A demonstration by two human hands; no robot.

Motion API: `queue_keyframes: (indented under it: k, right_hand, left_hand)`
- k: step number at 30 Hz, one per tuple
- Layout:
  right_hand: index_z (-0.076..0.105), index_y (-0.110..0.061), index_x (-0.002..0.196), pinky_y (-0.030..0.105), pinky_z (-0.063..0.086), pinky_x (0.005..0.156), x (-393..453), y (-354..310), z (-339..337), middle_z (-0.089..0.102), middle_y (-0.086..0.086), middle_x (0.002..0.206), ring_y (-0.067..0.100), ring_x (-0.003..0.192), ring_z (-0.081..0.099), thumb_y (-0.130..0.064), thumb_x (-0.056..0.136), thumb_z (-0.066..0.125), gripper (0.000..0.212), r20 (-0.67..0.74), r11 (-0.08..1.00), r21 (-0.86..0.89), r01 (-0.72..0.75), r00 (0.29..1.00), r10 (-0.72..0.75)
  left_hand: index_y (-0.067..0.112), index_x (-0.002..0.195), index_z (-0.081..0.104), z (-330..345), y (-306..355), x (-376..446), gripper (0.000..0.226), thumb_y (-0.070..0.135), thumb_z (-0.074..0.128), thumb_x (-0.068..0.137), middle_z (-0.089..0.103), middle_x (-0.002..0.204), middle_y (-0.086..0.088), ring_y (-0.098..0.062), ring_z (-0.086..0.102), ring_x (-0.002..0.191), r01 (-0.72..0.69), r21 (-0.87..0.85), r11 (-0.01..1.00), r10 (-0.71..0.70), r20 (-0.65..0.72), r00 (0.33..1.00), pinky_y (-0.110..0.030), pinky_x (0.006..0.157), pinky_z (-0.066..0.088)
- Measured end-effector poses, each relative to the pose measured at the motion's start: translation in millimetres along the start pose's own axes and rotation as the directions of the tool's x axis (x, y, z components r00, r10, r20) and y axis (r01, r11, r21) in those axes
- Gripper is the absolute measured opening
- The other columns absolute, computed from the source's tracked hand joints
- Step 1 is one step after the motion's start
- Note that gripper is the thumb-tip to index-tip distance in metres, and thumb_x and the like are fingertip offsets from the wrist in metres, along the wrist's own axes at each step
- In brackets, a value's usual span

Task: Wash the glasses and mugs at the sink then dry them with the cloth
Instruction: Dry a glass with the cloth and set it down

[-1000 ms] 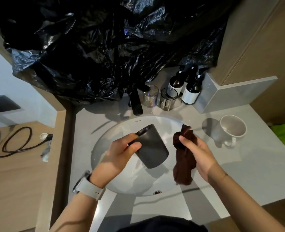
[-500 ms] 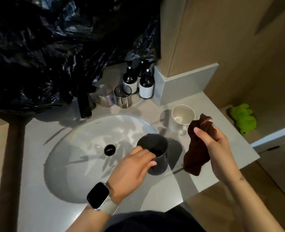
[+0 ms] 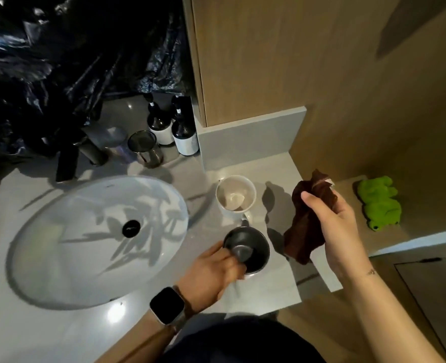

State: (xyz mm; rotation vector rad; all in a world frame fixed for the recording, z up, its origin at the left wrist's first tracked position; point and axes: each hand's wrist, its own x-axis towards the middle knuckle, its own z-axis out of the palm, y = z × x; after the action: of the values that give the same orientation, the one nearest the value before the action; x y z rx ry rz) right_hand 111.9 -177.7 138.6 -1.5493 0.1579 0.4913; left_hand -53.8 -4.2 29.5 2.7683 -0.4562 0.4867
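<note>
Dark mug (image 3: pixel 253 247) base (behind left hand (image 3: pixel 211 268))

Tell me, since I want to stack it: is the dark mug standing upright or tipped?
Upright. The dark mug stands on the counter beside the white mug, its round mouth facing up, the left hand gripping its rim.

The left hand (image 3: pixel 214 268) hides the dark mug's (image 3: pixel 253 247) near wall (fingers blurred), and the faucet (image 3: pixel 67 161) is lost in shadow.
</note>
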Motion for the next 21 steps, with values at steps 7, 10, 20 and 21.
queue_keyframes:
  k: [7,10,20,21]
  right_hand:
    - [0.069,-0.025,0.113,0.024,0.052,0.076,27,-13,-15,0.073,-0.002,0.104,0.014,0.096,0.068,-0.024,0.085,0.072,0.028,0.065,0.999,0.024,-0.027,0.998,0.025]
    - [0.068,-0.021,0.115,0.017,0.052,0.068,33,-15,-14,0.074,-0.002,0.101,0.012,0.091,0.070,-0.020,0.086,0.070,0.029,0.103,0.999,0.031,-0.036,0.994,0.033]
    - [0.069,-0.023,0.111,0.020,0.052,0.066,34,-38,19,0.074,0.001,0.098,0.017,0.090,0.070,-0.021,0.086,0.071,0.026,0.211,0.998,-0.053,0.032,0.977,-0.020]
    - [0.069,-0.023,0.112,0.019,0.052,0.065,33,-43,26,0.074,0.000,0.098,0.016,0.089,0.070,-0.021,0.086,0.071,0.027,0.228,0.996,-0.064,0.060,0.973,-0.044]
  left_hand:
    - [0.020,0.096,0.068,22,4,28,0.016,0.010,0.056,0.092,0.066,0.089,0.003,-0.018,0.056,0.094,0.060,0.042,0.997,-0.057,-0.084,0.995,-0.038,0.104,0.044]
    - [0.022,0.103,0.060,25,-3,29,0.023,0.009,0.061,0.085,0.067,0.098,0.003,-0.018,0.055,0.100,0.098,0.118,0.988,-0.089,-0.080,0.993,-0.038,0.106,0.040]
    - [0.025,0.121,0.057,-15,-20,22,0.023,0.028,0.053,0.098,0.057,0.130,-0.002,-0.024,0.056,0.111,0.320,-0.029,0.947,-0.321,-0.106,0.941,-0.039,0.094,0.045]
    - [0.025,0.121,0.058,-25,-27,19,0.024,0.028,0.053,0.098,0.058,0.129,-0.001,-0.023,0.057,0.110,0.366,-0.091,0.926,-0.375,-0.120,0.919,-0.038,0.093,0.045]
